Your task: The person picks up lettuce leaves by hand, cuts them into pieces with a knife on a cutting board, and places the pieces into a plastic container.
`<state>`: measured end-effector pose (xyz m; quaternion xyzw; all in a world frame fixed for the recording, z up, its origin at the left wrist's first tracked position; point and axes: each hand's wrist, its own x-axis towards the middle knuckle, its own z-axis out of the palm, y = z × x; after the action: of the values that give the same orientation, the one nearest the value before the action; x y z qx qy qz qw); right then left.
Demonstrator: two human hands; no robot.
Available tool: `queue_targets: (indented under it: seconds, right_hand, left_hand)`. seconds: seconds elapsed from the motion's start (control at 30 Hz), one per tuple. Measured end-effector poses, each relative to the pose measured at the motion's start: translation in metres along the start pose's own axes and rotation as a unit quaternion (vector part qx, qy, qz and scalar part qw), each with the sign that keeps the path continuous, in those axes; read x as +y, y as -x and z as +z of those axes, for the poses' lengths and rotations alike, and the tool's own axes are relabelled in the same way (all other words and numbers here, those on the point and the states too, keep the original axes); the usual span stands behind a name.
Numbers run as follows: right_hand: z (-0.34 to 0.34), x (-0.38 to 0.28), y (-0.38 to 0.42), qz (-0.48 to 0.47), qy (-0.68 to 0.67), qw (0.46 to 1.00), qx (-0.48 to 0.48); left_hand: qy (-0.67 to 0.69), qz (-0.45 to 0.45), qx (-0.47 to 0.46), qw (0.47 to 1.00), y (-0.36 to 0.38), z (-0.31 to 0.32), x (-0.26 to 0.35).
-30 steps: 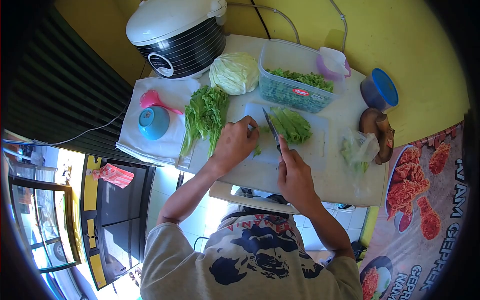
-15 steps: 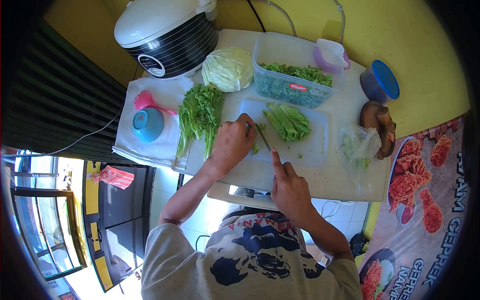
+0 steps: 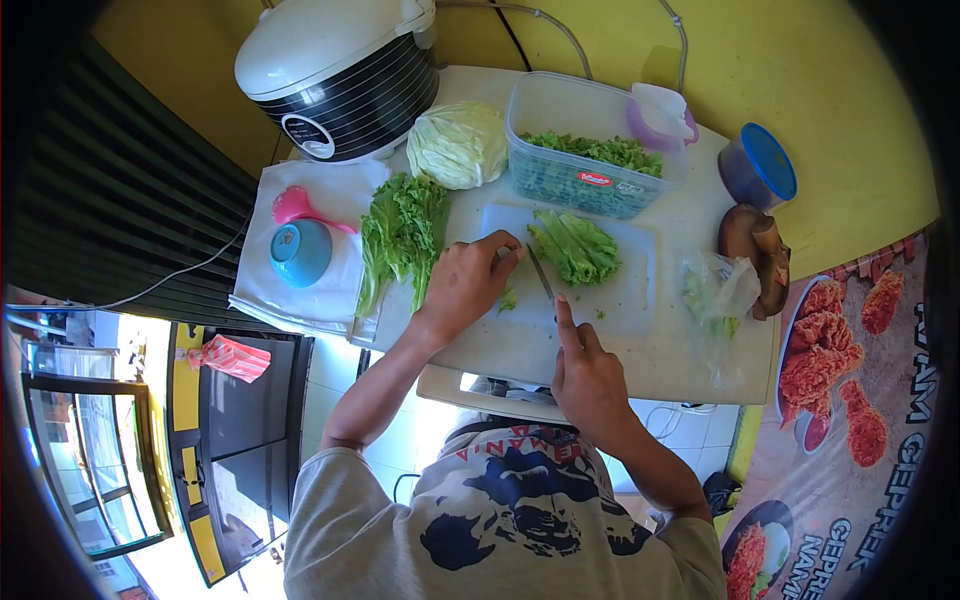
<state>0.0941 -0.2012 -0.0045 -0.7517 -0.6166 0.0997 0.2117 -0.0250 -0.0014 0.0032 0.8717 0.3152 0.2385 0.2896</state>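
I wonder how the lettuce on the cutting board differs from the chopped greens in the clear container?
The lettuce is a small bundle of long leaf pieces, while the chopped greens are a heap of smaller bits. The lettuce lies in the open on the cutting board; the chopped greens sit within the walls of the clear container. Both are leafy and green.

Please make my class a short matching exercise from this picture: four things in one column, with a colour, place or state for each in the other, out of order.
Things
1. Knife
2. Cabbage
3. Bowl
4. Box

Descriptions
A. Blue and upside down
B. Clear, with chopped greens inside
C. Held in the right hand
D. Round and pale green

Right pairs: 1-C, 2-D, 3-A, 4-B
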Motion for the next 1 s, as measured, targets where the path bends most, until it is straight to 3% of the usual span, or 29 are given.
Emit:
queue_targets:
  seconds: [0.07,0.27,1.0]
  right_hand:
    - [-0.001,0.001,0.003,-0.005,-0.017,1.0,0.016]
    - [-0.01,0.006,0.009,-0.027,-0.033,0.999,0.031]
    - [0.003,0.004,-0.008,-0.031,-0.004,1.0,0.002]
  left_hand:
    - [0.008,0.04,0.008,0.999,-0.002,0.004,-0.007]
    - [-0.041,-0.016,-0.014,0.999,0.002,-0.011,0.003]
    - [0.01,-0.039,0.01,0.999,0.001,0.001,-0.008]
